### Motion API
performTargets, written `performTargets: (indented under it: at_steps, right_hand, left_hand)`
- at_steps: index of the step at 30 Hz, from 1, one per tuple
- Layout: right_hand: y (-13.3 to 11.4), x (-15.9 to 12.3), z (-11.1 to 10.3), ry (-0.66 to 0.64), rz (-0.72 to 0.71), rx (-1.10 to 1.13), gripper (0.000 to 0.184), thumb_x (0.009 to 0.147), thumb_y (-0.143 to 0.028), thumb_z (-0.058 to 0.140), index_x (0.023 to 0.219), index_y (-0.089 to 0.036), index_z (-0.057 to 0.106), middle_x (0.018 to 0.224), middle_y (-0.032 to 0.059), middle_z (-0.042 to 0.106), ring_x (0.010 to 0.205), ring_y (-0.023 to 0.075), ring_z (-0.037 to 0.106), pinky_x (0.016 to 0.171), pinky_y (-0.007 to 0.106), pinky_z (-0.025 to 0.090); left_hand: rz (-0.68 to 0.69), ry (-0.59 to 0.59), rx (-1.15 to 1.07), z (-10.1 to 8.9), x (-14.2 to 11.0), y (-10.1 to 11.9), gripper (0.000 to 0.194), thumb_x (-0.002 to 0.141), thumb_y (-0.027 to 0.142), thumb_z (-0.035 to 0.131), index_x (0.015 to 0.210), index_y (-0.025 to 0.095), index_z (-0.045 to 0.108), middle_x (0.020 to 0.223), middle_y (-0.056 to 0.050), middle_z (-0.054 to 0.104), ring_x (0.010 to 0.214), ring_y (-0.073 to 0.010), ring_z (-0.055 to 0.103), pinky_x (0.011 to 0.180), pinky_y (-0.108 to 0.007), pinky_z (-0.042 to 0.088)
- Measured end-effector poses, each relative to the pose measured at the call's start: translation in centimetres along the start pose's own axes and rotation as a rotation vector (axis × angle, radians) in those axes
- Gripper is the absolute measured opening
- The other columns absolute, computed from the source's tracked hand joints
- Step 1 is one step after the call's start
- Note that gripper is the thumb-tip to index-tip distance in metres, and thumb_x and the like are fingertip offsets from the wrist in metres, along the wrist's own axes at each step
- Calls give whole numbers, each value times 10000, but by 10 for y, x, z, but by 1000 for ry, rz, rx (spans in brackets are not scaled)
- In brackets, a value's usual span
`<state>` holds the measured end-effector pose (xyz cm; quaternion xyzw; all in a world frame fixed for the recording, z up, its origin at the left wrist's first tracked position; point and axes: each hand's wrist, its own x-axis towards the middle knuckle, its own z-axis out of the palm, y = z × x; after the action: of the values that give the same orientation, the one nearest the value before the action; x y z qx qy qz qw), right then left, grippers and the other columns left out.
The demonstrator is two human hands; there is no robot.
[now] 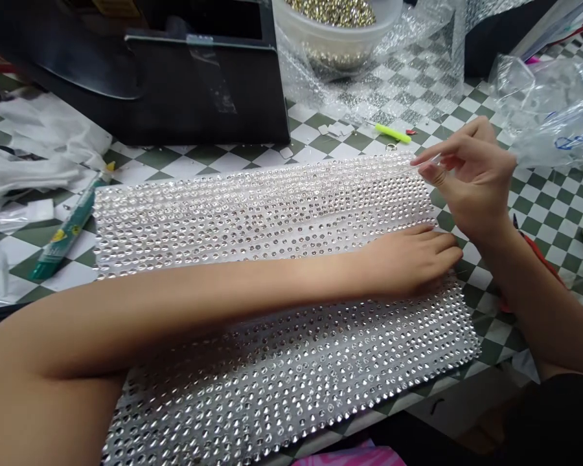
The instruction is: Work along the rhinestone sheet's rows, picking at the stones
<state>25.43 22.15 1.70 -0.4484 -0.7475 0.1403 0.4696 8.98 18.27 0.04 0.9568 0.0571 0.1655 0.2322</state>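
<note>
Head view: L hand (412,262) lies palm down on the rhinestone sheet (282,259), fingers loosely together, w/ the forearm crossing the sheet from lower left. Grip is open, not clamped on anything. Sheet lies mid-frame to lower edge on the checkered tabletop (320,152), green & white squares, rows of silver studs running across it. R hand (471,175) is raised just above the sheet's upper right corner, not clearly touching it. Its thumb & index fingertips (430,169) are close together, w/ maybe something tiny & clear betw them, too small to tell, so can't say if that grip is clamped or only nearly closed. Near those fingers, at top centre-right, a small metal ring (391,147) sits just off the sheet's edge, & a yellow-green stick tool (392,133) lies just above it. Upper left: black case (204,84). Top centre: white bowl of gold beads (337,32), w/ bubble wrap (383,77) spread beside & below it. Upper right: crumpled clear plastic bag (544,110). Left edge: white cloth gloves (39,155), & a green tube (68,233) just beside the sheet's left edge. Under R forearm, right of the sheet: red-handled item (532,249), partly hidden. Bottom edge: pink fabric (347,456).
</note>
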Motion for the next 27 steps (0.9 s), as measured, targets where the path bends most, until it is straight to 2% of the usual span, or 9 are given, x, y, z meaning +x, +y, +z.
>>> performTargets:
  at_steps: [2, 6, 8, 11, 16, 18, 21, 24, 27]
  right_hand:
    - [0, 1, -5, 64, 94, 162, 98, 843, -322, 855, 909, -262, 814, 773, 29, 624, 676, 122, 512, 575, 300, 422]
    - [1, 1, -15, 70, 280, 490, 242, 779, -414, 903, 922, -256, 788, 747, -6, 645, 588, 93, 553, 547, 266, 485]
    - [-2, 1, -18, 44, 324, 517, 265, 799, -432, 885, 941, -249, 757, 808, -6, 666, 620, 94, 588, 567, 252, 532]
    - [-9, -1, -17, 18, 344, 556, 232, 831, -398, 861, 941, -237, 738, 864, 5, 691, 658, 101, 626, 570, 244, 562]
    - [-14, -5, -11, -2, 300, 592, 255, 823, -399, 865, 937, -243, 700, 783, -15, 697, 596, 110, 629, 540, 260, 568]
    - [-15, -7, -9, -6, 279, 554, 280, 850, -420, 840, 991, -256, 663, 765, -30, 688, 591, 113, 634, 554, 268, 578]
    - [-19, -9, -8, 32, 162, 482, 320, 868, -427, 824, 1078, -298, 619, 779, -52, 668, 608, 117, 648, 584, 279, 593]
    - [-27, -9, -7, 68, 39, 376, 226, 882, -384, 813, 1021, -300, 656, 850, -38, 668, 679, 121, 682, 618, 282, 613]
    - [-32, -9, -7, 107, -16, 285, 130, 869, -322, 820, 931, -282, 713, 850, -20, 680, 738, 128, 688, 658, 281, 628]
  left_hand:
    - [-102, 94, -220, -5, 1, -3, 308, 1062, 123, 416, 1286, 41, 612, 1291, -171, 692, 1164, -225, 670, 1015, -347, 533]
    - [-354, 454, -614, -15, 6, -11, 109, 1033, 138, 457, 1070, 156, 557, 1072, -93, 705, 983, -178, 675, 865, -315, 568]
    - [-446, 642, -687, -22, 8, -15, 47, 1023, 159, 501, 1018, 202, 483, 1057, -80, 665, 970, -173, 660, 818, -313, 575]
    - [-487, 830, -664, -32, 10, -19, 152, 1004, 172, 567, 1044, 226, 431, 1152, -88, 591, 1021, -171, 636, 811, -307, 582]
    - [-338, 781, -633, -40, 11, -20, 158, 972, 95, 586, 1009, 214, 489, 1121, -67, 553, 980, -148, 647, 823, -293, 599]
    - [-324, 762, -642, -41, 11, -20, 145, 968, 95, 598, 978, 208, 509, 1060, -56, 596, 971, -155, 662, 837, -304, 599]
    - [-339, 776, -677, -41, 8, -21, 119, 971, 154, 633, 953, 199, 524, 988, -44, 659, 904, -154, 680, 832, -317, 595]
    - [-363, 805, -717, -43, 3, -22, 121, 960, 165, 638, 925, 200, 528, 967, -38, 689, 896, -156, 693, 858, -331, 587]
    - [-336, 807, -758, -45, -1, -21, 119, 938, 168, 665, 926, 199, 551, 951, -30, 701, 913, -162, 697, 889, -334, 574]
